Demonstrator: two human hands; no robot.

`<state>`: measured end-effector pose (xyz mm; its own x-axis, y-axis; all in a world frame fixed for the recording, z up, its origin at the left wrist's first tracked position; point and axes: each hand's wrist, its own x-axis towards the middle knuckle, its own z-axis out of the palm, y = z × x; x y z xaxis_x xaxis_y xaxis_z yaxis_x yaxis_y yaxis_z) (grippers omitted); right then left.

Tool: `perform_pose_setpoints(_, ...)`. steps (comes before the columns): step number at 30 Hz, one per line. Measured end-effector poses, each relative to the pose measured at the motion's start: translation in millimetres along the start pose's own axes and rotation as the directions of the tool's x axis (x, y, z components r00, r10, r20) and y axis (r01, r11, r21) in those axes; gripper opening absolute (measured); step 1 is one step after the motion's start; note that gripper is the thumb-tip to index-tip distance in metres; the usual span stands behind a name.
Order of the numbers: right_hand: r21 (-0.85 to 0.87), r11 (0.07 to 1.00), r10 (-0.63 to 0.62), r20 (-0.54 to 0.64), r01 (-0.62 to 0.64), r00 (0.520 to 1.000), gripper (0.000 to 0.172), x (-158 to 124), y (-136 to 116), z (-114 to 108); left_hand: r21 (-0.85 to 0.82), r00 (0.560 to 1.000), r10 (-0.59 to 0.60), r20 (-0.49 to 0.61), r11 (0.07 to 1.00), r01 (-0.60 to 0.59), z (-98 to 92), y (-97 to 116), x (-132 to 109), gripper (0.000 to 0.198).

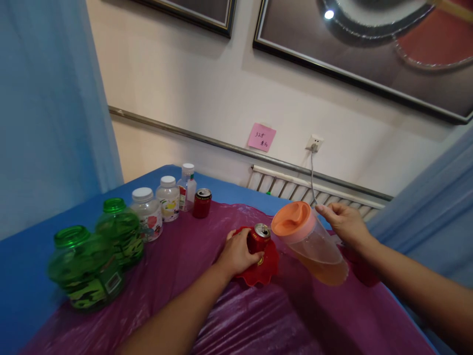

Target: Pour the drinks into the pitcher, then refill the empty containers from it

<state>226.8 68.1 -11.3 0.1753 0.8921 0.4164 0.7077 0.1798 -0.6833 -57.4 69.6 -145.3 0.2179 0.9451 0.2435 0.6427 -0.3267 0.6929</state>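
Near the middle of the table, my left hand [239, 250] wraps round a small red drink can [259, 237] with an opened top. The can stands upright over a red wavy-edged dish [269, 268]. To its right, my right hand [343, 224] grips the handle side of a clear plastic pitcher [318, 251] with an orange lid. The pitcher leans toward the can, its lid end close above and beside it. Amber liquid lies along the lower side of the pitcher. No stream of liquid shows between the two. The handle is mostly hidden behind my fingers.
Left of the can stand another red can [202, 203], clear white-capped bottles [169, 199] and green jars [88, 271]. Purple plastic sheeting [177, 291] covers much of the blue table [22, 251]. A dark red object [364, 271] sits under my right forearm. Behind are a radiator [291, 187] and plugged-in cord [312, 172].
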Motion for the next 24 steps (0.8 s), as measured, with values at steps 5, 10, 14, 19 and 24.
perform_pose_setpoints(5, 0.036, 0.999, 0.022, 0.014, -0.022, 1.000, 0.070, -2, -3, 1, 0.004, 1.000, 0.002, -0.002, 1.000, -0.002, -0.7, 0, 0, 0.055)
perform_pose_setpoints(10, 0.065, 0.997, 0.035, 0.020, -0.036, 0.999, 0.068, -4, -2, 1, 0.005, 1.000, 0.011, -0.006, 1.000, -0.011, -0.1, -1, 0, 0.053)
perform_pose_setpoints(14, 0.063, 0.996, 0.064, 0.015, -0.065, 0.998, 0.066, -8, 1, 2, 0.007, 1.000, 0.002, 0.004, 1.000, -0.002, 1.2, -2, 0, 0.053)
perform_pose_setpoints(19, 0.054, 0.995, 0.082, 0.012, -0.083, 0.997, 0.068, -9, 5, 4, 0.004, 1.000, 0.011, 0.007, 1.000, -0.011, 3.0, -5, 0, 0.055)
perform_pose_setpoints(24, 0.079, 0.995, 0.058, 0.007, -0.059, 0.998, 0.067, -8, 8, 5, 0.009, 0.999, 0.025, 0.023, 1.000, -0.025, 3.5, -6, 0, 0.054)
